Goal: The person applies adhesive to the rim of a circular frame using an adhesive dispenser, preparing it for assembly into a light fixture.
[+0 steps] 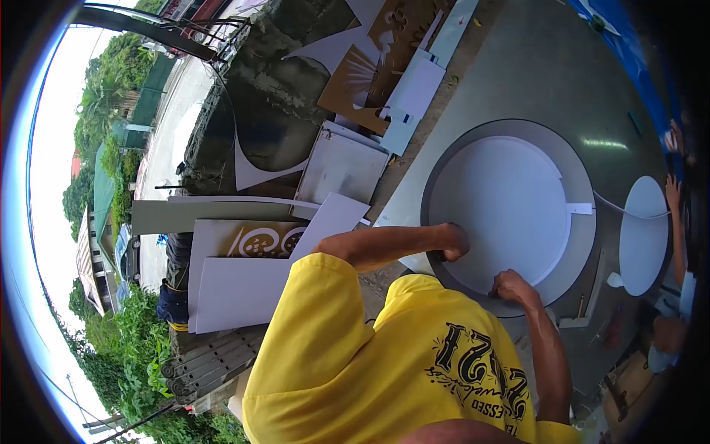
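A large round white panel (495,207) with a raised grey rim (573,174) lies on a grey-green surface. My left hand (452,242) is closed at the left lower part of the rim, its fingertips turned down and mostly hidden. My right hand (512,286) is closed in a fist at the lower edge of the rim; what it holds, if anything, is too small to make out. A small white piece (580,209) sits across the rim's right side.
A white oval (643,235) and another person's hands (673,194) are at the right. White panels (244,288) and brown cut-out sheets (351,81) lean at the left and upper middle. An L-shaped tool (592,303) lies right of the ring.
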`<action>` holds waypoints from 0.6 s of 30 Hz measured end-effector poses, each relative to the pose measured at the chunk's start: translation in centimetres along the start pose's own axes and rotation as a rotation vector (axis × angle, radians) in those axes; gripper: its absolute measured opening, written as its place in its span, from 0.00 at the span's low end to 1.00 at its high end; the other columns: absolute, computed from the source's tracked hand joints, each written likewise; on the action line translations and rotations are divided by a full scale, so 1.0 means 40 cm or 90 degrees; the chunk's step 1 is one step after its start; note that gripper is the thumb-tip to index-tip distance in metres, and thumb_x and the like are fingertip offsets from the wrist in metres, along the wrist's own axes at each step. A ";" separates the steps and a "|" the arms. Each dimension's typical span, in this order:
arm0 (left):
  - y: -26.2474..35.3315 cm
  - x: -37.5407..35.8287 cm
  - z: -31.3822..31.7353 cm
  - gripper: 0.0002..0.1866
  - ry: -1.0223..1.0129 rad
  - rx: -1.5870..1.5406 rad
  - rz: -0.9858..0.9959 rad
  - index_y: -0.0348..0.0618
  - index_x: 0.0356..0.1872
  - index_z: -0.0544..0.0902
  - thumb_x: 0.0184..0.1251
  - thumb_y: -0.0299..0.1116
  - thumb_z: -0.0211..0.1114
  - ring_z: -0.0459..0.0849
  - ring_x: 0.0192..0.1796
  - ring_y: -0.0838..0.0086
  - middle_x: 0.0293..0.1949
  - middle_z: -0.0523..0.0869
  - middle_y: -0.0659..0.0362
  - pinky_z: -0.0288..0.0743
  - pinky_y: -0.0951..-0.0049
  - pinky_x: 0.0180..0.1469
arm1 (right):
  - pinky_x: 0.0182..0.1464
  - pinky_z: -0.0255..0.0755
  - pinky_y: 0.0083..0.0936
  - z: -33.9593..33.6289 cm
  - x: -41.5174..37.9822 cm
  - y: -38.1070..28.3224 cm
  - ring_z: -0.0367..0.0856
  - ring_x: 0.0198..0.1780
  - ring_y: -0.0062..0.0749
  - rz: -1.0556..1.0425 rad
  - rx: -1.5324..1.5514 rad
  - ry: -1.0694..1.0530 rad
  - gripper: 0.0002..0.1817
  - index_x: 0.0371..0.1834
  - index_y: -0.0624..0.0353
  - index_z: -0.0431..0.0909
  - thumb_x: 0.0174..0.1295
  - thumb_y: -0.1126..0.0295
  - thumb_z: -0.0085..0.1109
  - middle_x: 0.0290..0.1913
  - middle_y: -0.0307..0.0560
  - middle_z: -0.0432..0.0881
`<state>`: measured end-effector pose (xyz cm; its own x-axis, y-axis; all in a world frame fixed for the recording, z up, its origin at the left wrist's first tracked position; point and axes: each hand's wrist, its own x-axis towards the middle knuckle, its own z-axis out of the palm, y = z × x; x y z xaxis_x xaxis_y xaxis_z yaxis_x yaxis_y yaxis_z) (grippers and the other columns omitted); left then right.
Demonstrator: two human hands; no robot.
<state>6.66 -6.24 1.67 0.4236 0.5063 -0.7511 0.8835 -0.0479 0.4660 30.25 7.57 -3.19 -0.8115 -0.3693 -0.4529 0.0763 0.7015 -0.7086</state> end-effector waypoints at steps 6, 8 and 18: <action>0.000 0.000 0.001 0.15 -0.020 0.030 -0.001 0.38 0.45 0.89 0.61 0.34 0.63 0.86 0.50 0.56 0.48 0.88 0.51 0.77 0.57 0.54 | 0.37 0.79 0.34 -0.010 -0.001 -0.015 0.86 0.33 0.44 0.032 0.002 -0.008 0.11 0.30 0.53 0.90 0.48 0.71 0.57 0.32 0.49 0.88; 0.009 -0.002 0.005 0.15 -0.013 0.038 0.007 0.38 0.45 0.88 0.61 0.34 0.63 0.86 0.50 0.56 0.48 0.88 0.50 0.77 0.57 0.54 | 0.40 0.80 0.34 -0.024 -0.010 -0.036 0.87 0.35 0.44 0.023 -0.004 -0.028 0.13 0.32 0.54 0.90 0.49 0.71 0.56 0.34 0.48 0.88; 0.002 -0.001 0.006 0.16 -0.006 0.016 0.016 0.35 0.44 0.88 0.56 0.31 0.66 0.86 0.51 0.52 0.46 0.88 0.46 0.78 0.55 0.53 | 0.44 0.79 0.34 0.073 -0.002 0.066 0.86 0.39 0.48 0.107 0.122 -0.016 0.15 0.35 0.55 0.90 0.50 0.70 0.53 0.37 0.52 0.88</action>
<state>6.76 -6.45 1.62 0.4472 0.4971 -0.7436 0.8773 -0.0821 0.4728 32.21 7.65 -6.62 -0.7632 -0.2746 -0.5849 0.3193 0.6266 -0.7109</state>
